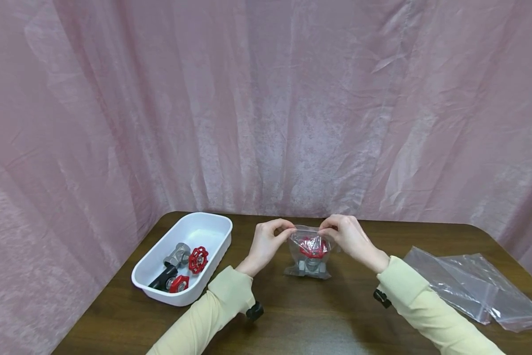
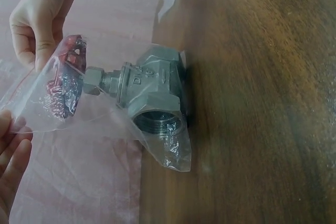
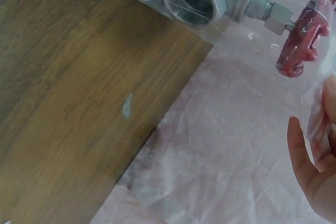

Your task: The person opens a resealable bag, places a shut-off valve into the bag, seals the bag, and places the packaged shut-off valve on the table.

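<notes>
A clear plastic bag (image 1: 307, 271) stands on the wooden table with a metal valve (image 1: 312, 264) inside, its red handwheel (image 1: 313, 247) uppermost. My left hand (image 1: 267, 241) pinches the bag's top left corner between thumb and fingers. At the top right corner, my right hand (image 1: 349, 238) pinches the bag in the same way. The left wrist view shows the valve body (image 2: 152, 85) through the film, one threaded opening facing the camera. In the right wrist view the red handwheel (image 3: 304, 40) lies beneath the film, near the fingers.
On the left, a white tray (image 1: 155, 249) holds several valves with red handwheels (image 1: 198, 260), one with a black body (image 1: 163, 278). Flat clear bags (image 1: 461, 286) overlap on the right side of the table (image 1: 310, 328). A pink curtain (image 1: 266, 108) hangs behind.
</notes>
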Demonstrator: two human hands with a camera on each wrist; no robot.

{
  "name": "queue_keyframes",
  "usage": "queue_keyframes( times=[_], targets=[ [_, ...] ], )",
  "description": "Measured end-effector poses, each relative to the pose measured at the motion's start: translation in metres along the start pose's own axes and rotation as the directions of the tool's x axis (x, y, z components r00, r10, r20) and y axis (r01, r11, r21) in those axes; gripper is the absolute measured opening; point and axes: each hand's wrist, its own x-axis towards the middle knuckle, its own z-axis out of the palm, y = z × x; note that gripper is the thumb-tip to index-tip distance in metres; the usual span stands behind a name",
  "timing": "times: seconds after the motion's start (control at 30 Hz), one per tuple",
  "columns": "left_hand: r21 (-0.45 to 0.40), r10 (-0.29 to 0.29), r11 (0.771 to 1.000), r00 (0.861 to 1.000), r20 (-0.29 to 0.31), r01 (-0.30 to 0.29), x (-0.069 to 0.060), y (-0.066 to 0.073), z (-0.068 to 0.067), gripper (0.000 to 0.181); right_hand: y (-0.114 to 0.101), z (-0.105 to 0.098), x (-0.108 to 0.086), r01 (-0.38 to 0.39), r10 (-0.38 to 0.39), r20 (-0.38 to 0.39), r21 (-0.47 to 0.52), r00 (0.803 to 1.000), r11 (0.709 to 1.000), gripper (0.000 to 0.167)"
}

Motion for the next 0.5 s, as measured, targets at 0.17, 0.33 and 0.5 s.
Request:
queue_keyframes(
  times=[0.17,0.33,0.5],
  targets=[
    [0.001,0.01,1.0,1.0,-0.007,-0.01,0.001,-0.001,0.001,0.005,0.001,-0.004,-0.003,-0.049,0.048,0.019,0.071,0.999,0.996,0.006],
    [0.003,0.005,1.0,1.0,-0.009,-0.005,0.0,-0.002,0.002,0.006,0.001,-0.01,-0.005,-0.079,0.074,0.055,0.098,0.996,0.992,0.009],
    [-0.002,-0.009,1.0,1.0,-0.015,0.009,0.0,-0.001,0.002,0.008,0.008,-0.015,-0.006,-0.123,0.116,0.08,0.089,0.99,0.988,0.012]
  ],
)
